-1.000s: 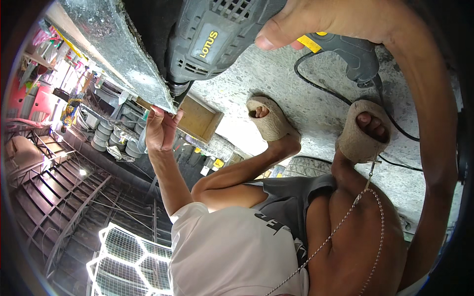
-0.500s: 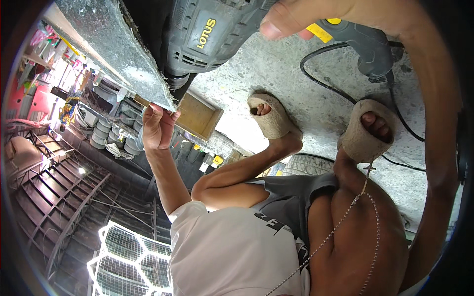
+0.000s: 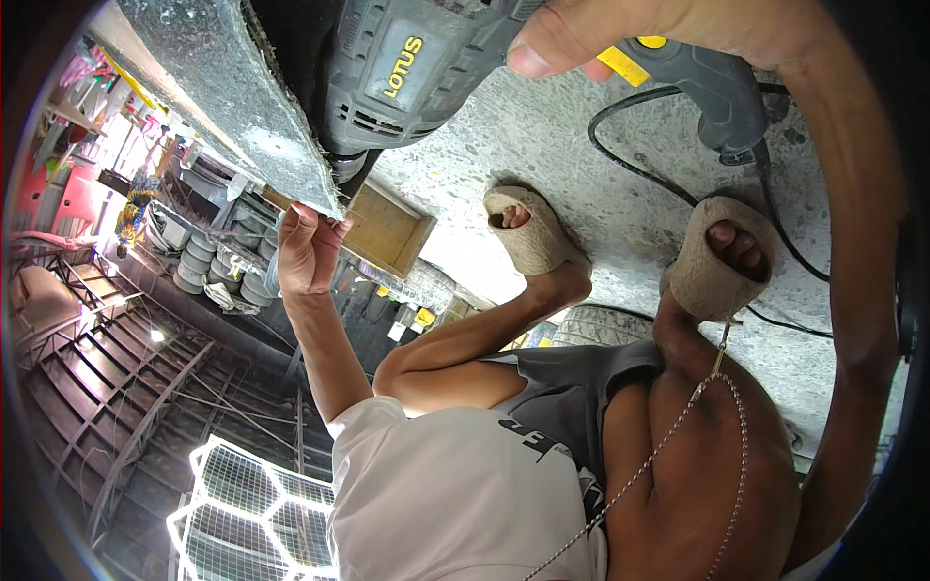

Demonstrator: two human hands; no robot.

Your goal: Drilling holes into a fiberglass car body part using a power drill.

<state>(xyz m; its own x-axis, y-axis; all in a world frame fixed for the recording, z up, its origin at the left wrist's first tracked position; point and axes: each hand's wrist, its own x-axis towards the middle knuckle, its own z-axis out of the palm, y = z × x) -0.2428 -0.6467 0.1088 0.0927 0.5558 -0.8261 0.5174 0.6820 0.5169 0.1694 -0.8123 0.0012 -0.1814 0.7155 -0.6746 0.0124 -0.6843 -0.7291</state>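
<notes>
My right hand (image 3: 620, 39), at the upper right, wraps over a grey and black corded power tool (image 3: 426, 68) that looks like a drill, its thumb lying along the body. The tool's black handle (image 3: 731, 97) hangs beyond the hand with the cord running from its end. The tool's narrow front end is close to the edge of a dusty grey board (image 3: 242, 107). My left hand (image 3: 308, 254) pinches the lower tip of this board between thumb and fingers. What the tool's tip touches is hidden behind the board.
Black cord (image 3: 639, 174) loops over the speckled concrete floor (image 3: 620, 242) near my sandalled feet (image 3: 528, 228). An open wooden box (image 3: 387, 232) is beyond my left hand. A tire (image 3: 605, 324) lies behind my legs, with stacked tires (image 3: 199, 261) farther left. A beaded necklace (image 3: 668, 436) dangles in front.
</notes>
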